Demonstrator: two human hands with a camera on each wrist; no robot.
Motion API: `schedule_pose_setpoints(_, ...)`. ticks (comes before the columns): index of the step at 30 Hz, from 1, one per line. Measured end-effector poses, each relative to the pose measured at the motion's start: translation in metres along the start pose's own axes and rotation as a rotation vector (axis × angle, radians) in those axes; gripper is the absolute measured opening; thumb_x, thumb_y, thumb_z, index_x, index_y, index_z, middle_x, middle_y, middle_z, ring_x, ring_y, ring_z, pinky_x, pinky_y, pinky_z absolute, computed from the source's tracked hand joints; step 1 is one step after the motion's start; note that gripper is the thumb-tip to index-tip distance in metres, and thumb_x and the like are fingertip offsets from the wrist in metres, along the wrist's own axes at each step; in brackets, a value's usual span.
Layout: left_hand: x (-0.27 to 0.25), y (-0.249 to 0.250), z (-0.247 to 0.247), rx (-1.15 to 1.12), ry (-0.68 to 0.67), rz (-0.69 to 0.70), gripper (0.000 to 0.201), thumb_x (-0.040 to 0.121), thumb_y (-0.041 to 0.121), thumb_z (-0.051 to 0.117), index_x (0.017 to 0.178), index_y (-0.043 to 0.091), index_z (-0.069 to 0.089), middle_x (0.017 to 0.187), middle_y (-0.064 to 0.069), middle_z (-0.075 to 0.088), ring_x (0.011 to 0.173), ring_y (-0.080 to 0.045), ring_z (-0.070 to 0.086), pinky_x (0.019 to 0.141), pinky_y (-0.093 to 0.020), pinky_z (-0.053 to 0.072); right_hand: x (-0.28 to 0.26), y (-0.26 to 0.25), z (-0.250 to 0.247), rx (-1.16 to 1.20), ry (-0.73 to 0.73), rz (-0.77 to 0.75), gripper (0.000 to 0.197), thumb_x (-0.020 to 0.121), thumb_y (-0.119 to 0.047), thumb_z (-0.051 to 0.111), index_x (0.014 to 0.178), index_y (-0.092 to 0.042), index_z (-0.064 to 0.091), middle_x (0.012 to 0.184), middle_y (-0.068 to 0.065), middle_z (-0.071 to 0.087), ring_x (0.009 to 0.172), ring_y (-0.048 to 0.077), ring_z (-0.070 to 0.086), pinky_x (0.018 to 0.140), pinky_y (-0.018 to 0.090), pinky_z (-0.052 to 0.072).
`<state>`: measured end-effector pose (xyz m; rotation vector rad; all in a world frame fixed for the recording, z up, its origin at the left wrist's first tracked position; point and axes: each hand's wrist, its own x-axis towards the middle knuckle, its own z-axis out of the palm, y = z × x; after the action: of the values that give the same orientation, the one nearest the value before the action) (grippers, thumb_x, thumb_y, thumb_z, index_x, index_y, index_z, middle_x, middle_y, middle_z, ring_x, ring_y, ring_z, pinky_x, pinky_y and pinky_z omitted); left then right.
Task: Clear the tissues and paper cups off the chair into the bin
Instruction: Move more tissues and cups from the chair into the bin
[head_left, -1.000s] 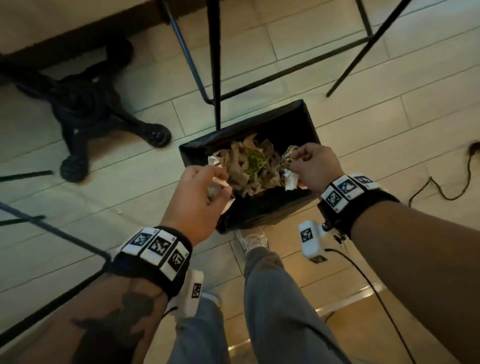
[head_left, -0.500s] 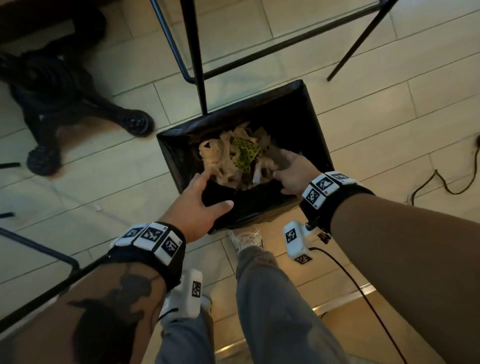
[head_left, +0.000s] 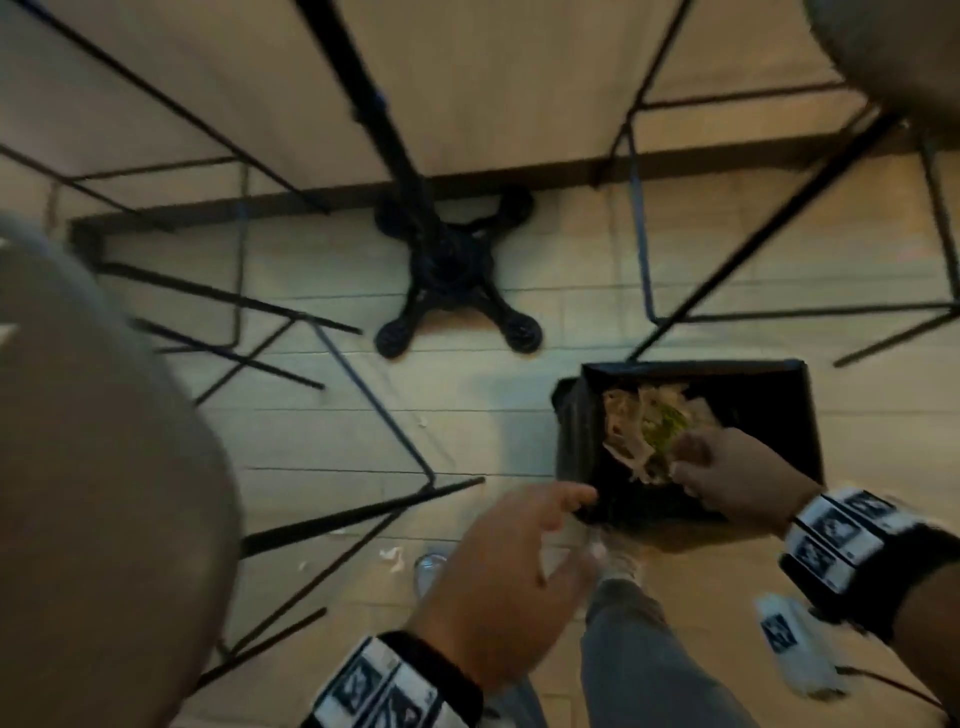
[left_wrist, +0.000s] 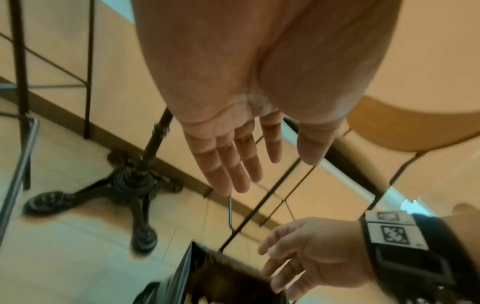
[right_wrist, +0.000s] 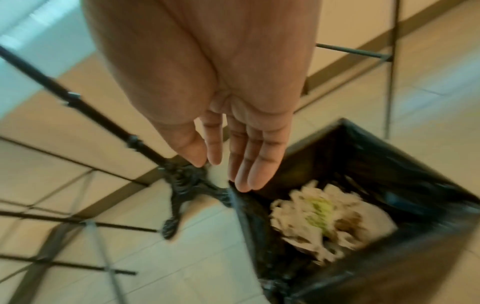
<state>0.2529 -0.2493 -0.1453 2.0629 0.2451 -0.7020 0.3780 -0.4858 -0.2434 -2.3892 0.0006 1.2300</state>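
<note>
A black bin (head_left: 763, 395) (right_wrist: 363, 148) lined with a black bag stands on the tiled floor. Crumpled tissues and paper with a green patch (head_left: 644, 431) (right_wrist: 319, 214) lie inside it. My right hand (head_left: 727, 473) (right_wrist: 233, 160) hangs over the bin's near side, fingers straight and empty. My left hand (head_left: 519, 561) (left_wrist: 233, 160) is left of the bin's near corner, fingers spread and holding nothing. The bin's corner (left_wrist: 197, 265) shows at the bottom of the left wrist view. A rounded chair seat (head_left: 93, 467) fills the left edge of the head view.
A black cast-iron table base (head_left: 452, 280) stands beyond the bin. Thin black chair legs (head_left: 374, 395) cross the floor on the left, and more legs (head_left: 644, 249) rise behind the bin. A small white scrap (head_left: 392, 556) lies on the tiles near my shoe.
The head view has swung up and left, so the bin now sits at the right. My left hand has drawn back from the bin's rim. The right hand's fingers have straightened, empty.
</note>
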Motion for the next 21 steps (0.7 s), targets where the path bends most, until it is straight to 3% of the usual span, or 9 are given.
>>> schedule_pose_setpoints(2,-0.049,0.002,-0.035,-0.056,0.101,0.061,0.037,0.094,0.051,0.062,0.130,0.047,0.055,0.124,0.029,0.056,0.114,0.009,0.054,0.097,-0.019,0.048,-0.024,-0.056,-0.006,-0.052,0.007,-0.100,0.012,0.092,-0.026,0.066,0.103,-0.031,0.066,0.096,-0.003,0.072,0.080,0.014,0.067,0.069,0.026,0.050)
schedule_pose_setpoints(4,-0.095,-0.002,-0.066,-0.107,0.222,0.102,0.033,0.093,0.048,0.064,0.126,0.044,0.059,0.120,0.028,0.060,0.111,0.005,0.059,0.092,-0.014,0.048,-0.048,-0.116,-0.009,-0.075,0.007,-0.194,0.009,0.093,-0.027,0.066,0.099,-0.034,0.065,0.092,-0.006,0.072,0.077,0.011,0.069,0.063,0.027,0.056)
schedule_pose_setpoints(9,-0.200,-0.026,-0.130,-0.171,0.578,0.110,0.025,0.092,0.041,0.069,0.117,0.039,0.065,0.108,0.023,0.066,0.102,-0.003,0.066,0.084,-0.015,0.052,-0.116,-0.263,0.003,-0.168,-0.051,-0.459,0.014,0.095,-0.031,0.063,0.108,-0.036,0.064,0.097,-0.010,0.069,0.086,0.009,0.068,0.071,0.027,0.055)
schedule_pose_setpoints(12,-0.247,-0.054,-0.151,-0.166,0.782,0.045,0.026,0.090,0.036,0.073,0.113,0.041,0.063,0.108,0.024,0.061,0.103,-0.002,0.064,0.081,-0.015,0.053,-0.146,-0.336,0.019,-0.203,-0.034,-0.584,0.018,0.094,-0.036,0.063,0.112,-0.038,0.063,0.102,-0.011,0.067,0.089,0.009,0.067,0.080,0.033,0.056)
schedule_pose_setpoints(15,-0.278,-0.083,-0.160,-0.062,0.918,-0.077,0.028,0.090,0.046,0.070,0.115,0.046,0.059,0.118,0.029,0.051,0.115,0.003,0.054,0.086,-0.010,0.045,-0.159,-0.398,0.035,-0.257,-0.025,-0.686,0.026,0.093,-0.035,0.066,0.118,-0.037,0.060,0.109,-0.012,0.064,0.091,0.002,0.063,0.077,0.023,0.049)
schedule_pose_setpoints(19,-0.299,-0.108,-0.160,-0.019,1.074,-0.173,0.036,0.088,0.050,0.068,0.121,0.045,0.053,0.132,0.021,0.041,0.126,0.014,0.038,0.090,0.001,0.037,-0.151,-0.466,0.051,-0.348,0.077,-0.783,0.054,0.088,-0.043,0.069,0.138,-0.036,0.048,0.133,-0.003,0.053,0.112,0.016,0.057,0.090,0.032,0.047)
schedule_pose_setpoints(21,-0.301,-0.120,-0.160,0.009,1.125,-0.244,0.051,0.084,0.047,0.075,0.129,0.040,0.051,0.141,0.016,0.037,0.131,0.007,0.034,0.100,-0.011,0.038,-0.140,-0.491,0.056,-0.385,0.115,-0.809,0.069,0.084,-0.049,0.071,0.144,-0.036,0.040,0.144,0.005,0.047,0.124,0.025,0.053,0.099,0.034,0.043)
